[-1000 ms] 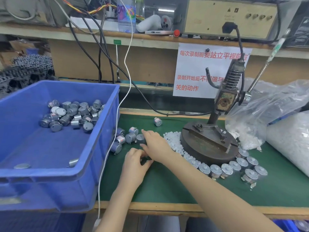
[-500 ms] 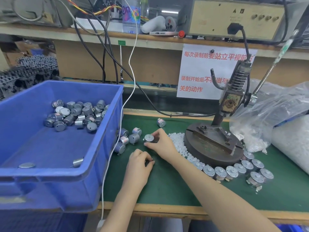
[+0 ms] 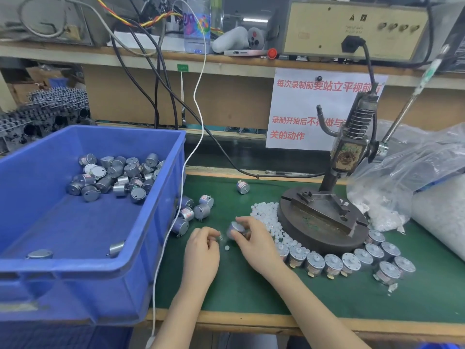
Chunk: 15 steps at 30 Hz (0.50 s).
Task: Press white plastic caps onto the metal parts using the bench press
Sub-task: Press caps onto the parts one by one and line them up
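the metal part (image 3: 236, 229) is pinched in the right hand (image 3: 254, 244) toward the tabletop's front edge, with a loose cap (image 3: 227, 247) just beside it. the left hand (image 3: 201, 250) curls close, can't tell what it holds. Looks like cap-fitting; next, seat it on the press (image 3: 324, 220).

Metal part (image 3: 235, 229): small silver cylinder, tilted, pinched in the fingers of my right hand (image 3: 254, 240). One white cap (image 3: 227, 247) lies loose just below it. Cap pile (image 3: 264, 215) is heaped against the left rim of the bench press (image 3: 324, 222) base. Capped parts (image 3: 333, 263) stand upright in an arc along its front edge. Bare parts (image 3: 193, 212) lie tumbled to the left, one of them (image 3: 243, 186) apart, further back.
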### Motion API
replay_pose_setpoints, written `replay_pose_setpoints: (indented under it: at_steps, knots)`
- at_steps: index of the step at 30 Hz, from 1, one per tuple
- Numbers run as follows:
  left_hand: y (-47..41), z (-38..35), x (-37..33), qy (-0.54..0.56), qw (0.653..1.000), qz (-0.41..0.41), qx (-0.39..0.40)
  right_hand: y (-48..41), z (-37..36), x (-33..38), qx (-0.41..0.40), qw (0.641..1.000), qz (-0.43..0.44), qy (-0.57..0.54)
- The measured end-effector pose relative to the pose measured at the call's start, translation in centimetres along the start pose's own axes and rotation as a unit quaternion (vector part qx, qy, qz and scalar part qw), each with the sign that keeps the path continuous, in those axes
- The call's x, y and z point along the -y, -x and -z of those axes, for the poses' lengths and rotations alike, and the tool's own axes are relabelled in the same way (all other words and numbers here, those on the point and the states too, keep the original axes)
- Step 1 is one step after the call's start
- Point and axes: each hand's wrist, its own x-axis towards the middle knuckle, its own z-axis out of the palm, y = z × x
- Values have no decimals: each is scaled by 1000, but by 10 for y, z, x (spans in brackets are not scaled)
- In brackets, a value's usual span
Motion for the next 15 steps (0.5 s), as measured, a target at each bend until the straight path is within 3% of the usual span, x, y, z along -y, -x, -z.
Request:
replay_pose_setpoints:
  at_steps: [15]
  knots:
    - [1, 1, -1, -12, 1000, -11, 6, 14, -1, -3, 76, 993, 73, 59]
